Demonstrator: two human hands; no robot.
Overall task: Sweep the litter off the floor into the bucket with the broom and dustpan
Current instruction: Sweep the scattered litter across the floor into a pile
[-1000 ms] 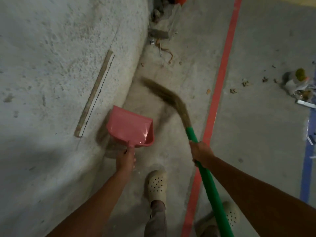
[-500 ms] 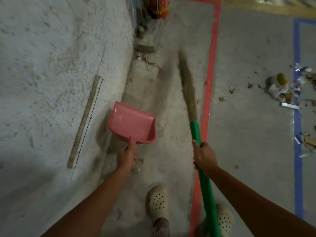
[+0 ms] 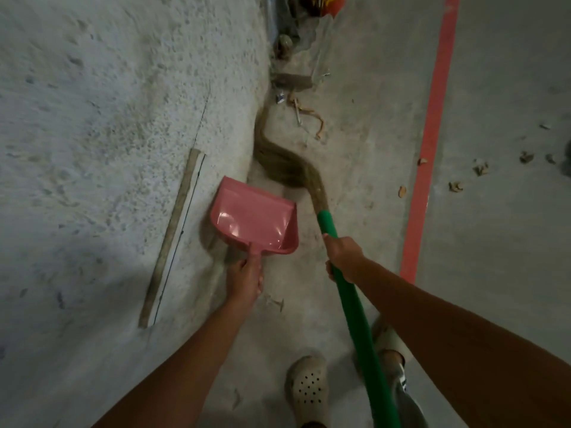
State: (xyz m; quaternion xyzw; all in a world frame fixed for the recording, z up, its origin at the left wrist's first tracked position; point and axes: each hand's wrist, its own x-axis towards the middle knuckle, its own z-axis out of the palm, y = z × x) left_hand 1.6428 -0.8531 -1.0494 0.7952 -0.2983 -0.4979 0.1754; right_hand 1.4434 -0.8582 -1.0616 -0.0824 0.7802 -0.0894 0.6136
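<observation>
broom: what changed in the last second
The bristles of the broom swung left: they pointed straight ahead half a second ago and now bend against the foot of the wall, short of the litter there. Unchanged: the right hand grips the green handle, the left hand holds the pink dustpan beside the wall.

Bare industrial or warehouse-like space, rough concrete wall (image 3: 108, 118), concrete floor (image 3: 494, 273), red floor-marking tape (image 3: 432, 118)

Sweeping along the wall with broom and dustpan

The left hand (image 3: 245, 278) grips the pink dustpan (image 3: 255, 216) by its handle; the right hand (image 3: 344, 257) holds the green broom (image 3: 327, 223), its bristles bent against the wall (image 3: 108, 118) near scattered litter (image 3: 309, 114).
</observation>
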